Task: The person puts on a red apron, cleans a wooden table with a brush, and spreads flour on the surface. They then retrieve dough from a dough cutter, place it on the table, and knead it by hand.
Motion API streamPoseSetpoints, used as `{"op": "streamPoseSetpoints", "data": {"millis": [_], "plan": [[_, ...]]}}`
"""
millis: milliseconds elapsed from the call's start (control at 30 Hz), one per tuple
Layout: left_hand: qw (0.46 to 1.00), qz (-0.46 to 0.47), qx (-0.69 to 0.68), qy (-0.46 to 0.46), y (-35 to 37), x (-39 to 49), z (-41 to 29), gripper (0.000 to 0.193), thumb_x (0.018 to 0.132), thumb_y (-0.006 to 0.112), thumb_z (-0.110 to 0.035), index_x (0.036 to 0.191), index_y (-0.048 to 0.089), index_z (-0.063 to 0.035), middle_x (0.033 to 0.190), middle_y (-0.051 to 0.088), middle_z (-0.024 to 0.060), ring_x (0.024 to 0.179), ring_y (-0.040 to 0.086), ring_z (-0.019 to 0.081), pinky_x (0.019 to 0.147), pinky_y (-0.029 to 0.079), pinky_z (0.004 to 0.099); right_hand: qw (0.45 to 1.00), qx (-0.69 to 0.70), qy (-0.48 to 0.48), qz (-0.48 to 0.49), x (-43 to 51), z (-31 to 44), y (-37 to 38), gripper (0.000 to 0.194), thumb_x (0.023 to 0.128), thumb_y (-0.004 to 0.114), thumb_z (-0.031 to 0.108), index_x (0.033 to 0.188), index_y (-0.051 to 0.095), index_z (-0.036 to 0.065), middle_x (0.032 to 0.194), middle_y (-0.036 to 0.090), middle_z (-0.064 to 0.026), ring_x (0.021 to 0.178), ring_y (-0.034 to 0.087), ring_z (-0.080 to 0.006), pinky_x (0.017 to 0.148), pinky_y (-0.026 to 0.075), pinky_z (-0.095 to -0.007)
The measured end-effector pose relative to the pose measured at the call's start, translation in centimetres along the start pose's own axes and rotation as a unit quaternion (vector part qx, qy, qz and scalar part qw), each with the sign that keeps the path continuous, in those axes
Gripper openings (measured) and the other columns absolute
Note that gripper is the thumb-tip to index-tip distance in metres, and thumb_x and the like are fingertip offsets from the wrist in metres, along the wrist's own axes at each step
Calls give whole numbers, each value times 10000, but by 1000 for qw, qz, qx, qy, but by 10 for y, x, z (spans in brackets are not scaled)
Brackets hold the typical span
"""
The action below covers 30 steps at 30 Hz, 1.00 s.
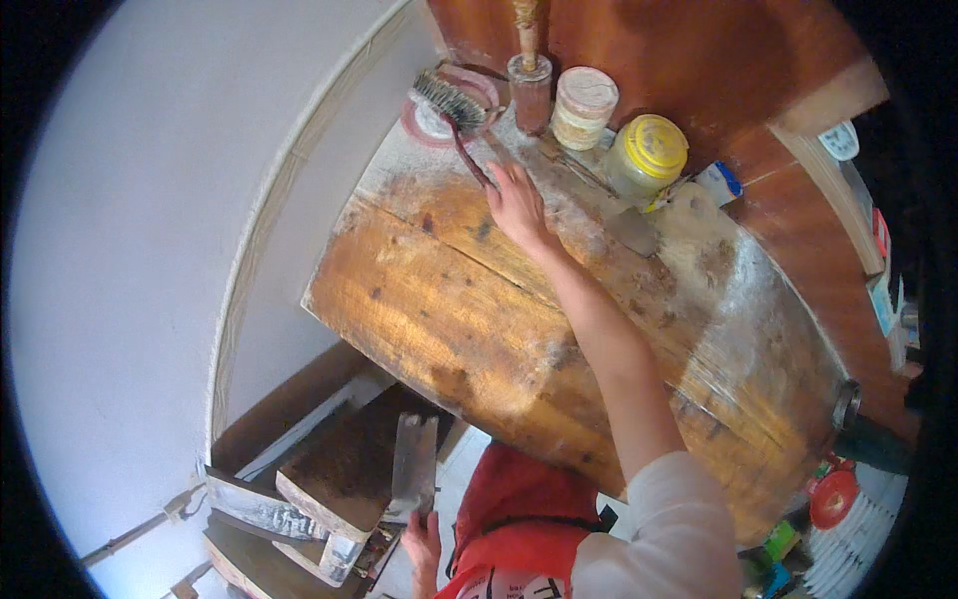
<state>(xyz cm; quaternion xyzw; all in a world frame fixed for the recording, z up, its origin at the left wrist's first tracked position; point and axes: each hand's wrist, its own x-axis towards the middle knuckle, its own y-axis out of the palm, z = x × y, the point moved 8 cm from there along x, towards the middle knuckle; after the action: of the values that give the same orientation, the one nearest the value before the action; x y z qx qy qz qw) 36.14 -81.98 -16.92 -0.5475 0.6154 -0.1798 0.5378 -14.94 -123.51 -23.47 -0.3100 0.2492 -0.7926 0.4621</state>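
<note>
My right hand (518,208) reaches across a worn wooden work table (449,299) and holds the end of a dark red handle. That handle belongs to a bristle brush (453,103), whose head lies over a pink-rimmed bowl (430,135) with white powder in it. I cannot tell whether the bristles touch the bowl. Low in the picture, off the table's near edge, my left hand (423,546) grips a flat rectangular metal blade (415,460), perhaps a scraper or cleaver, pointing away from me. White powder dusts the back and right of the tabletop.
Along the back stand a wooden roller with a handle (531,93), a powder-coated tub (585,108) and a yellow-lidded jar (648,156). A flat grey piece (632,230) lies before the jar. Wooden stools (337,457) stand lower left; a white wall (150,247) borders the left.
</note>
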Motion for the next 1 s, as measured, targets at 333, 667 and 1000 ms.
{"op": "streamPoseSetpoints", "data": {"millis": [333,667,1000], "plan": [[907,103,91,399,53,176,-236,292,891,698,-280,1086,631,-72,843,672,182,783,659,399,673,522,467,912,-52,380,144,-446,-150,-171,494,930,578,77,1418,511,115,1367,535,-173,1161,585,-367,925,519,-418],[792,179,105,574,145,309,-418,237,940,636,-321,991,622,-90,826,649,187,775,632,413,673,505,464,840,-94,534,23,-669,-73,-222,409,902,615,122,1310,595,106,1110,603,-188,867,637,-344,770,535,-459],[694,108,197,684,188,352,-494,419,963,597,-371,1251,523,-76,1034,684,194,849,671,422,726,539,510,879,-41,474,-36,-533,-81,-182,419,873,617,42,1286,619,113,1097,632,-181,948,643,-339,791,542,-401]]}}
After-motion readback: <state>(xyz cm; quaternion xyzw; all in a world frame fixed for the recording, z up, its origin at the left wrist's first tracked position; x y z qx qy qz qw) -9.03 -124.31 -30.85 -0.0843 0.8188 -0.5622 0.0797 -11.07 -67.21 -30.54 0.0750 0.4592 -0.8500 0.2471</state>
